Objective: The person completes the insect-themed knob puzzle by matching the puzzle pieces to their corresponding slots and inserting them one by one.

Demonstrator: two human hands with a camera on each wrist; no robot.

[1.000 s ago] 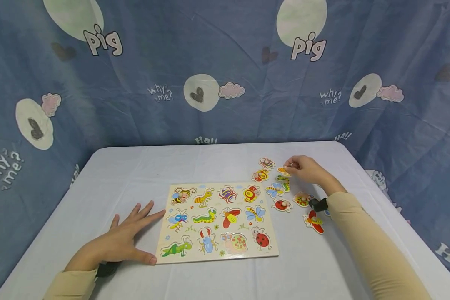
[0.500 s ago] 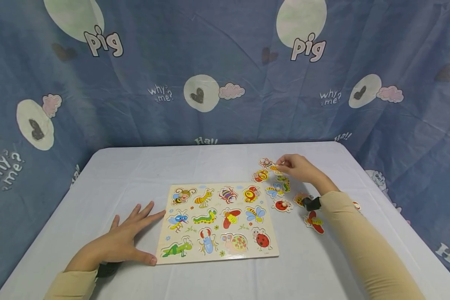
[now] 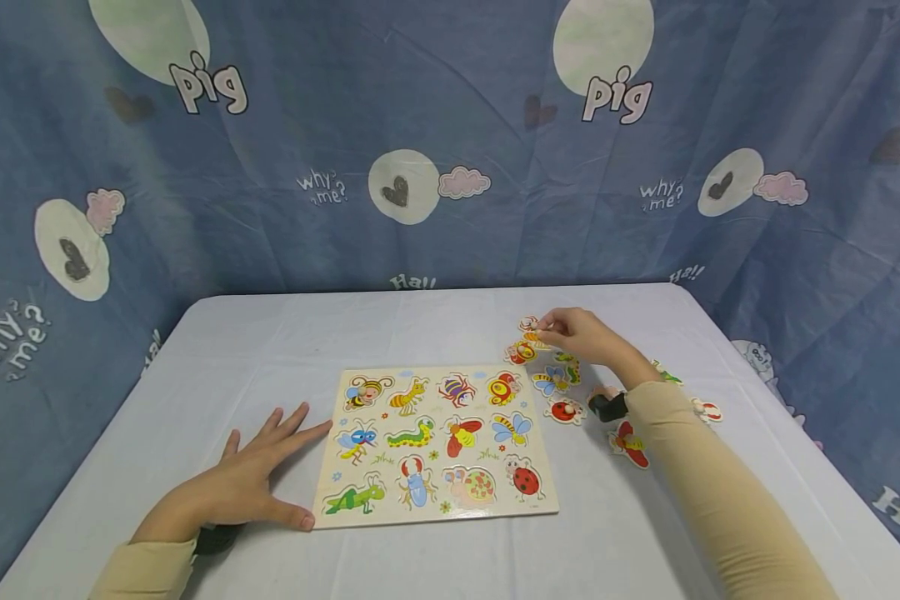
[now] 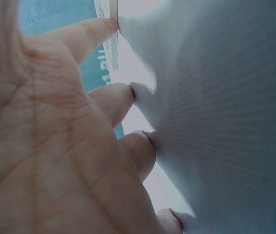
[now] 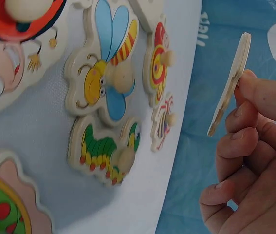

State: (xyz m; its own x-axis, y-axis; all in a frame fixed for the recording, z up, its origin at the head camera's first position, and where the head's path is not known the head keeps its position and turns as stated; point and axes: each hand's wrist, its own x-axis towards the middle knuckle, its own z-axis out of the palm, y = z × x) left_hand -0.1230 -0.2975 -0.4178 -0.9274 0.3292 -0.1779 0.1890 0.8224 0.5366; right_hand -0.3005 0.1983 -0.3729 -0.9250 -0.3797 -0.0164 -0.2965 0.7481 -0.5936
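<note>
My left hand (image 3: 240,483) lies with fingers spread at the left side of a wooden insect puzzle board (image 3: 378,518). Its thumb and index finger touch the board's edge; in the left wrist view the other fingertips rest on the white cloth. My right hand (image 3: 585,337) pinches a yellow-orange puzzle piece (image 3: 532,339) beyond the board's far right corner. In the right wrist view this piece (image 5: 230,83) appears edge-on, raised off the table, so its picture is hidden. Below it lie the spider piece (image 3: 528,323) and the red-and-yellow bug piece (image 3: 521,352).
More knobbed pieces lie right of the board: dragonfly (image 3: 547,381), caterpillar (image 5: 101,153), ladybug (image 3: 566,411), snail (image 5: 1,214) and a red-winged bug (image 3: 630,444). A green piece (image 3: 667,373) and a red-and-white piece (image 3: 708,410) are partly behind the right arm.
My right hand has moved left with the puzzle piece, from near the caterpillar to over the spider and the red-and-yellow bug. The left hand and the board have stayed put.
</note>
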